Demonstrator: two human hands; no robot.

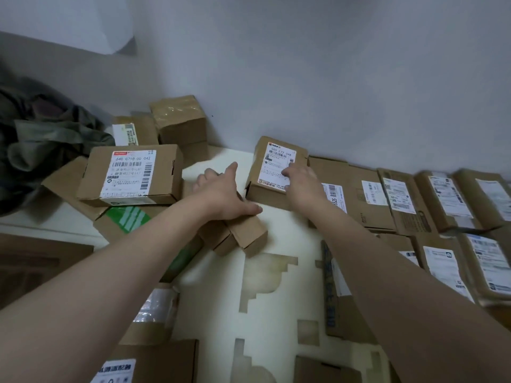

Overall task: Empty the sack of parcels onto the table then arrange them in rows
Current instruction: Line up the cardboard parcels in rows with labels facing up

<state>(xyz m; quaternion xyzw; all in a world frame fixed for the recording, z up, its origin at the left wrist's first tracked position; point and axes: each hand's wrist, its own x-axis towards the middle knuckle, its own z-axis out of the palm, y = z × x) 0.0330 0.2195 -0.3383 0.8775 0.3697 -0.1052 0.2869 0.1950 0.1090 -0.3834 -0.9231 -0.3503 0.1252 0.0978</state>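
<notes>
Bare forearms fill the foreground; left hand (221,192) lies spread on a small box (243,230), right hand (301,181) flat, half-covering a parcel (276,167) label.

Cream-white tabletop (279,228) with tan stepped pattern patches, set against the pale wall. Brown cardboard parcels with white shipping labels (431,197) lie flat in two rows along its right side. Loose heap of cardboard boxes (132,175) at left, unsorted, some stacked. Small plain cardboard box (246,233) sits mid-table. Crumpled dark green fabric sack (41,139) at far left edge.
</notes>
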